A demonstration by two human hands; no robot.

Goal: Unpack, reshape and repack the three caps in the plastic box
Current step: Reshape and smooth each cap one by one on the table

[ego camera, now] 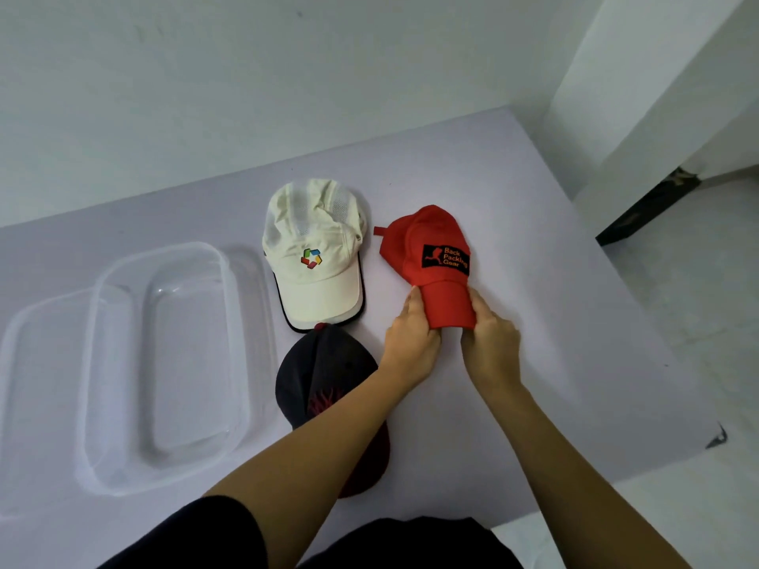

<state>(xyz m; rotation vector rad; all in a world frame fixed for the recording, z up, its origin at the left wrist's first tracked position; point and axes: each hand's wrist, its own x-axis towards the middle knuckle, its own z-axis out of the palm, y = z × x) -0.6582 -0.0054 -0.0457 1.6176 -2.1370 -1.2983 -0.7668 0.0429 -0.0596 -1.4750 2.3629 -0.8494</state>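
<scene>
I see both hands on the red cap (435,260). The left hand (410,342) pinches the left edge of its brim, and the right hand (491,342) pinches the right edge. The fingers are curled tight around the brim, so the brim bends down into a curve between them. The cap's round top rests on the table (513,199) and points away from me. It has a black patch with orange letters.

The white cap (314,248) lies just beside the red one, on its left. Its brim points at me. The dark cap (324,384) lies nearer to me, touching the white cap's brim. My left arm crosses over part of it.

The clear plastic box (164,363) sits open at the left with no caps in it. Its lid (37,363) lies partly under it, sticking out on the left.
</scene>
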